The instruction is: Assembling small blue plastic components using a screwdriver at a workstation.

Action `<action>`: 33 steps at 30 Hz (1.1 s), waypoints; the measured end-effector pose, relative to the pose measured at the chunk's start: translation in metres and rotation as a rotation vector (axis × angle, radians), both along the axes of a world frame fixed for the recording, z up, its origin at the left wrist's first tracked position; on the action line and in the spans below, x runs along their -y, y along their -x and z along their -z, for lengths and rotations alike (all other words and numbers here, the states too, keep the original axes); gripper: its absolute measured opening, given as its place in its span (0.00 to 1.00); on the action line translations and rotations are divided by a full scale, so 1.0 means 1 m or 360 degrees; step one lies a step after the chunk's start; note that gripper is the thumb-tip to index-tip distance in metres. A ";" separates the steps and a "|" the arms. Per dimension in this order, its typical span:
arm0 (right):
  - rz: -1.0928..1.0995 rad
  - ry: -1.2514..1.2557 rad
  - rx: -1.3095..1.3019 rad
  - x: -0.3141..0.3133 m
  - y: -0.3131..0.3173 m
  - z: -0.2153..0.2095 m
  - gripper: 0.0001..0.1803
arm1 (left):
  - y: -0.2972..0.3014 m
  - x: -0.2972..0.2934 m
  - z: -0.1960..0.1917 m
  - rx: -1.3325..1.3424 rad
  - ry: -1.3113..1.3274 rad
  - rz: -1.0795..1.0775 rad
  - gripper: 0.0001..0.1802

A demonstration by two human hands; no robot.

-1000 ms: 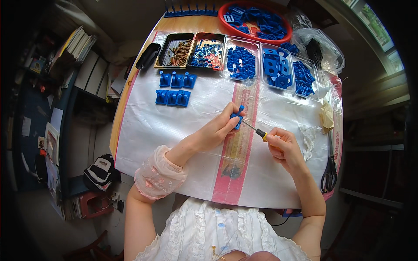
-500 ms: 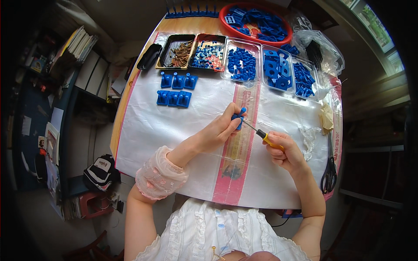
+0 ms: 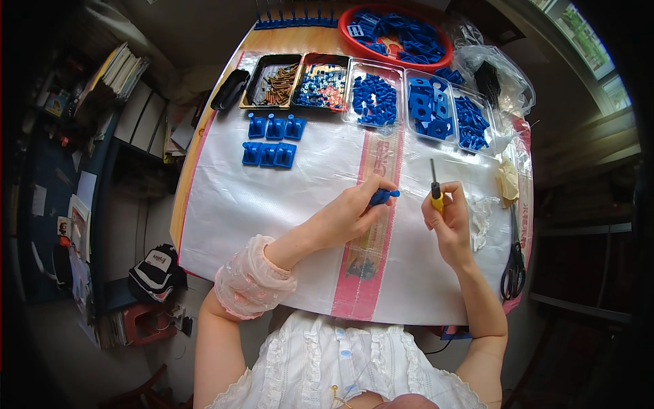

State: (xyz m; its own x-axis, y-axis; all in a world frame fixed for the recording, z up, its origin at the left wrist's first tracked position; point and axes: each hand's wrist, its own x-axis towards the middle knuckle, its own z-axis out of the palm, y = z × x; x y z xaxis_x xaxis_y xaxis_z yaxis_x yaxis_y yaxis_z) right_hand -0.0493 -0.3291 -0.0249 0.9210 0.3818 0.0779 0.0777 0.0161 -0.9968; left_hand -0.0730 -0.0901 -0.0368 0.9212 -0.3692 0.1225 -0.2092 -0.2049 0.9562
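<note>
Near the middle of the silvery sheet (image 3: 225, 218), the left hand (image 3: 360, 210) pinches a small blue part (image 3: 383, 197); at that hand's three o'clock, apart from it, the right hand (image 3: 451, 223) grips a yellow-handled screwdriver (image 3: 437, 196) pointing toward twelve. Working well likely means a firm pinch, clear of the tip, and the shaft squared up before any turning.

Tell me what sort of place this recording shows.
Likely a room in a home, its brown wooden table used as a workbench: clear rectangular plastic trays of small blue parts stand on it, and a black-and-white fabric backpack and a bundle of pale papers sit to its left.
</note>
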 end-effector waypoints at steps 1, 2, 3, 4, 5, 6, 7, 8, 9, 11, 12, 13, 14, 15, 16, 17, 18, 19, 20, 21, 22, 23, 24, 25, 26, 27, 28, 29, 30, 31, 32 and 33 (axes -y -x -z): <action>0.0002 0.0075 0.0028 -0.004 0.006 0.003 0.19 | 0.002 0.003 0.001 0.0032 -0.0022 0.0005 0.18; -0.0013 0.0199 0.0060 -0.004 0.010 0.000 0.22 | 0.003 0.005 0.001 0.0063 -0.0040 0.0010 0.18; -0.0033 0.0300 0.0150 -0.005 0.012 0.000 0.21 | 0.005 0.007 0.002 0.0094 -0.0058 0.0015 0.18; -0.0053 0.0401 0.0240 -0.006 0.013 -0.001 0.21 | 0.006 0.009 0.002 0.0129 -0.0064 0.0030 0.19; -0.0074 0.0499 0.0332 -0.007 0.014 0.000 0.20 | 0.006 0.011 0.001 0.0166 -0.0072 0.0044 0.20; 0.0043 0.0388 0.0350 -0.011 0.017 0.006 0.15 | 0.007 0.012 0.001 0.0202 -0.0081 0.0058 0.20; 0.0051 0.0405 0.0341 -0.009 0.017 0.006 0.14 | 0.009 0.013 -0.001 0.0186 -0.0095 0.0080 0.21; 0.0058 0.0422 0.0334 -0.007 0.016 0.006 0.14 | 0.011 0.013 -0.003 0.0172 -0.0109 0.0101 0.22; 0.0065 0.0439 0.0326 -0.006 0.015 0.006 0.13 | 0.011 0.013 -0.004 0.0157 -0.0122 0.0121 0.23; 0.0061 0.0380 0.0240 -0.011 0.016 0.000 0.11 | 0.012 0.012 -0.005 0.0105 -0.0127 0.0119 0.23; 0.0057 0.0350 0.0196 -0.013 0.017 -0.002 0.11 | 0.012 0.011 -0.005 0.0078 -0.0130 0.0117 0.23; 0.0054 0.0366 0.0195 -0.012 0.017 0.001 0.10 | 0.013 0.012 -0.002 0.0101 -0.0091 0.0110 0.23; 0.0055 0.0385 0.0195 -0.010 0.016 0.004 0.10 | 0.012 0.014 0.001 0.0126 -0.0049 0.0107 0.23; 0.0056 0.0404 0.0196 -0.009 0.015 0.006 0.10 | 0.012 0.016 0.003 0.0151 -0.0006 0.0104 0.23; 0.0050 0.0402 0.0193 -0.008 0.016 0.006 0.10 | 0.012 0.015 0.004 0.0087 -0.0003 0.0125 0.22; 0.0040 0.0396 0.0192 -0.009 0.017 0.005 0.09 | 0.012 0.014 0.000 0.0022 -0.0005 0.0140 0.22; 0.0030 0.0389 0.0190 -0.010 0.017 0.005 0.09 | 0.012 0.014 -0.003 -0.0042 -0.0007 0.0156 0.22; 0.0030 0.0387 0.0197 -0.011 0.018 0.004 0.09 | 0.012 0.013 -0.004 -0.0043 0.0003 0.0147 0.21; 0.0032 0.0390 0.0203 -0.011 0.018 0.003 0.09 | 0.012 0.014 -0.004 -0.0044 0.0018 0.0142 0.21; 0.0035 0.0393 0.0210 -0.011 0.019 0.002 0.08 | 0.013 0.014 -0.005 -0.0044 0.0032 0.0137 0.21; 0.0032 0.0402 0.0218 -0.011 0.019 0.002 0.08 | 0.012 0.014 -0.006 -0.0083 0.0039 0.0151 0.21; 0.0028 0.0410 0.0225 -0.011 0.019 0.001 0.08 | 0.012 0.013 -0.008 -0.0124 0.0044 0.0164 0.21; 0.0024 0.0417 0.0232 -0.011 0.019 0.000 0.08 | 0.012 0.013 -0.008 -0.0165 0.0050 0.0176 0.21; 0.0009 0.0423 0.0238 -0.011 0.019 0.000 0.08 | 0.012 0.013 -0.007 -0.0133 0.0060 0.0180 0.21; -0.0007 0.0428 0.0244 -0.010 0.020 0.000 0.08 | 0.013 0.014 -0.005 -0.0100 0.0070 0.0183 0.21; -0.0023 0.0434 0.0251 -0.010 0.020 -0.001 0.08 | 0.013 0.015 -0.003 -0.0068 0.0081 0.0186 0.22; -0.0020 0.0444 0.0259 -0.010 0.019 -0.002 0.08 | 0.013 0.015 -0.002 -0.0060 0.0054 0.0182 0.22; -0.0016 0.0454 0.0267 -0.011 0.019 -0.003 0.08 | 0.014 0.015 -0.001 -0.0053 0.0027 0.0179 0.22; -0.0013 0.0465 0.0274 -0.012 0.019 -0.004 0.08 | 0.014 0.015 -0.001 -0.0046 0.0001 0.0175 0.22; -0.0005 0.0456 0.0263 -0.011 0.019 -0.003 0.08 | 0.014 0.015 -0.001 -0.0088 0.0015 0.0191 0.22; 0.0001 0.0443 0.0252 -0.011 0.020 -0.002 0.08 | 0.013 0.014 -0.004 -0.0129 0.0026 0.0202 0.22; 0.0005 0.0431 0.0242 -0.011 0.020 -0.001 0.08 | 0.013 0.014 -0.005 -0.0170 0.0038 0.0214 0.22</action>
State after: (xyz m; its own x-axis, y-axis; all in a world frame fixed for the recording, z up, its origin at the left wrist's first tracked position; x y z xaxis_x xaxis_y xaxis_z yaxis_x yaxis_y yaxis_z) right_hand -0.0690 -0.3177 -0.0239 0.9078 0.4046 0.1108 0.2259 -0.2489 -0.9418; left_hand -0.0861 -0.1044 -0.0318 0.8721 -0.4879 0.0364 -0.1299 -0.1591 0.9787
